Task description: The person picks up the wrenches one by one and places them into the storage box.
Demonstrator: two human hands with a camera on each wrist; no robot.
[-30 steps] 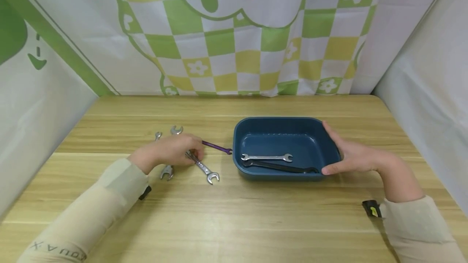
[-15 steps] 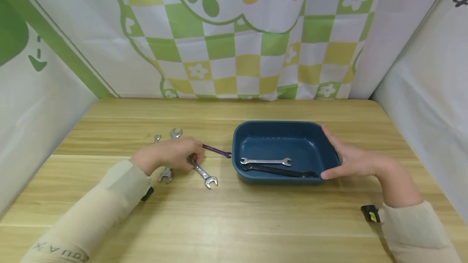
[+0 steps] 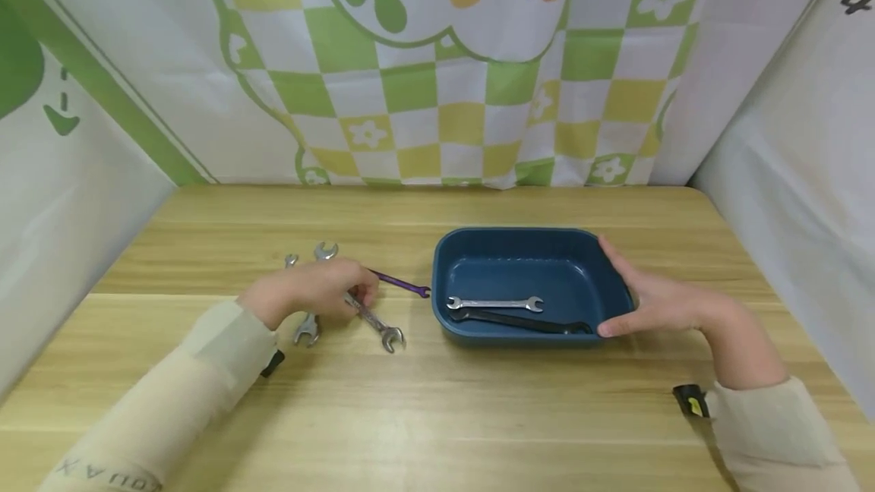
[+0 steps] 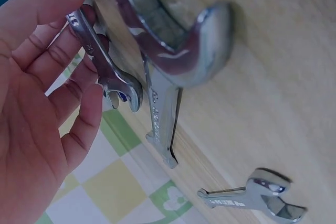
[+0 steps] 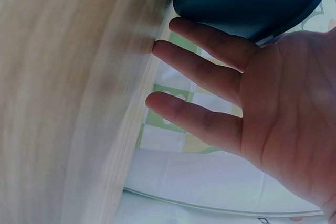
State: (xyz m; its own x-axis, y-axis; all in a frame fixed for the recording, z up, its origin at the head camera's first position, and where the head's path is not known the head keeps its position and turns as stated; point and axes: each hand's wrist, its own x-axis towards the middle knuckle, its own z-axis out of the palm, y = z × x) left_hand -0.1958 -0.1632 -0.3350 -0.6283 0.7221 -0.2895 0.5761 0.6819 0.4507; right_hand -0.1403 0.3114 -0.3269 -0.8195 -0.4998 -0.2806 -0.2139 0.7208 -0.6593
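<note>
My left hand [image 3: 317,288] pinches a silver open-end wrench [image 3: 377,323] between thumb and fingers; its jaw end slants toward the table front. In the left wrist view the thumb lies across the handle of that wrench [image 4: 90,45]. Two more silver wrenches lie under and beside this hand, a larger one [image 3: 326,251] and a smaller one [image 3: 291,260], partly hidden by it. Just beyond the fingers is a purple wrench [image 3: 403,283], its end near the box. My right hand [image 3: 659,302] rests at the right end of a dark blue box [image 3: 533,339], fingers straight along its outside, thumb at the near rim.
Inside the box, along its near side, lie a silver open-end wrench [image 3: 495,304] and a black wrench [image 3: 519,320]. A wooden table [image 3: 424,416] carries everything. Behind it hangs a green and yellow checked cloth [image 3: 465,112], with white cloth walls on both sides.
</note>
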